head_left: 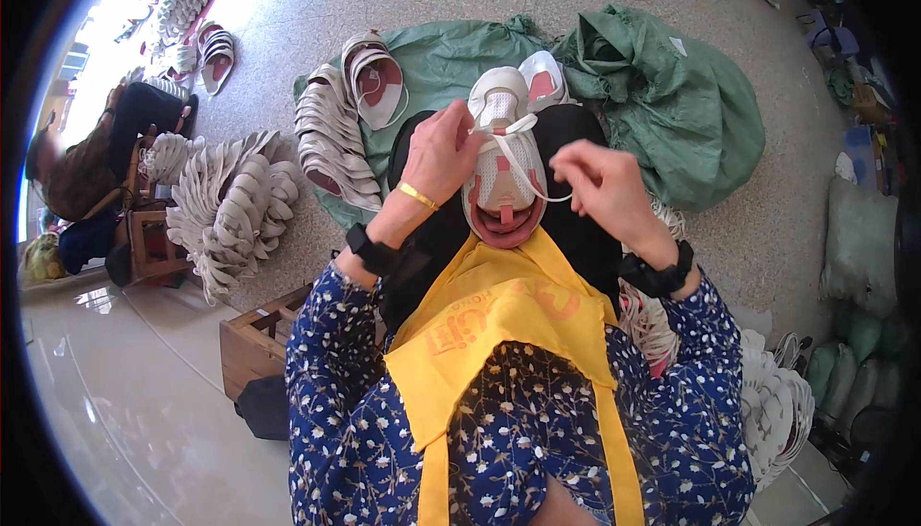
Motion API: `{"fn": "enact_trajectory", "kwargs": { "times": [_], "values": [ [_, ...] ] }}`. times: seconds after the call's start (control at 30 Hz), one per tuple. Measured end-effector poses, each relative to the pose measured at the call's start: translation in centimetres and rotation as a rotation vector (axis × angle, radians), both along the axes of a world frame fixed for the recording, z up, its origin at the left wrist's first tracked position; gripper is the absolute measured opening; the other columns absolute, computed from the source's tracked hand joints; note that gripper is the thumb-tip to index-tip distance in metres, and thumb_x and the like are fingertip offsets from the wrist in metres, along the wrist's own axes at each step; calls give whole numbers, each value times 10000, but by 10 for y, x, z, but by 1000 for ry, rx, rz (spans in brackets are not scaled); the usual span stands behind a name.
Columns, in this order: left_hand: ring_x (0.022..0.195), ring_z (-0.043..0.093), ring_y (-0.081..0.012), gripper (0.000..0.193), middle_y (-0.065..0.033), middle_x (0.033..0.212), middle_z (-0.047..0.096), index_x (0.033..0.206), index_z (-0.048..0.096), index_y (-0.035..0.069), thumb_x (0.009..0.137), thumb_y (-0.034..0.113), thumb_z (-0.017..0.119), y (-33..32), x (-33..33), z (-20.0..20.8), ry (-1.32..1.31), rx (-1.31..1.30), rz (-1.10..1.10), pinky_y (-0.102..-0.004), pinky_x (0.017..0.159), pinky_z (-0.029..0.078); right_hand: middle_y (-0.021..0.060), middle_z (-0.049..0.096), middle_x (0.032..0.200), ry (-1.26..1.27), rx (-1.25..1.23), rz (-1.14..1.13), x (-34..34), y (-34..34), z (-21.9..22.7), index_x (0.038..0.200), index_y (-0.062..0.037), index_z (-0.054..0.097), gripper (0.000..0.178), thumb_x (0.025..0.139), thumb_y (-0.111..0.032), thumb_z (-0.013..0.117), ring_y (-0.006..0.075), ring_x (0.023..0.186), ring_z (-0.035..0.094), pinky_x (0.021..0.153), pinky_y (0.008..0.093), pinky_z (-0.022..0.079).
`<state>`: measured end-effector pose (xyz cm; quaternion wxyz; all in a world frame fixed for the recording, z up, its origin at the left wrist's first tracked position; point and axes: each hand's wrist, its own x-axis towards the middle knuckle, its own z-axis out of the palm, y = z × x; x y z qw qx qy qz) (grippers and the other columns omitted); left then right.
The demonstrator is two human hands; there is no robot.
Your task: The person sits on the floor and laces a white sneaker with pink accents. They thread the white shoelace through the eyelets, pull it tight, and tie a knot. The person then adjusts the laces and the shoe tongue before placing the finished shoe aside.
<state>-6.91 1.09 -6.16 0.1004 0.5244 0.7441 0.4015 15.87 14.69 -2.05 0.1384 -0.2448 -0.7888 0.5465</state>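
Observation:
A white mesh sneaker (pixel 500 180) with pink trim and a pink collar rests between my knees, its toe pointing away from me. Fingers of my left hand (pixel 441 156) are closed on a white shoelace (pixel 524 173) at the left side of the sneaker's lacing. From the lacing, the lace loops down to the right toward my right hand (pixel 609 190), whose thumb and curled fingers pinch it. Just beyond the toe lies another pale shoe piece (pixel 543 80) with a pink inside.
Green sacking (pixel 432 60) and a bulky green sack (pixel 686 113) lie ahead. Rows of nested shoe uppers (pixel 331 137) sit at left, with another heap (pixel 235 200) farther left. More uppers (pixel 772 401) are stacked at right. A wooden crate (pixel 254 344) stands by my left side.

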Motion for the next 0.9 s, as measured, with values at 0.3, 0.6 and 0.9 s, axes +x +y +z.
{"fn": "enact_trajectory", "kwargs": {
  "times": [0.3, 0.6, 0.9],
  "values": [
    [734, 664, -358, 94, -182, 822, 648, 945, 575, -4, 887, 35, 637, 11, -14, -30, 111, -15, -47, -437, 669, 525, 184, 719, 931, 150, 442, -5, -65, 33, -53, 1094, -1, 696, 232, 863, 14, 679, 364, 777, 695, 697, 408, 549],
    [846, 504, -105, 52, -40, 907, 532, 959, 572, 6, 923, 31, 599, 14, -30, -21, -660, -220, -177, -268, 775, 444, 28, 723, 881, 136, 125, 36, -64, 33, -59, 1088, 10, 693, 166, 939, 49, 631, 87, 644, 674, 585, 245, 525],
    [792, 470, -82, 138, 26, 914, 514, 925, 586, 44, 1004, 149, 630, 15, -26, -12, -571, -359, -176, -230, 758, 418, -16, 639, 815, 153, -69, 208, -67, 49, -56, 1111, -7, 646, 151, 971, 4, 591, 32, 601, 572, 536, 211, 452]
  ]
}}
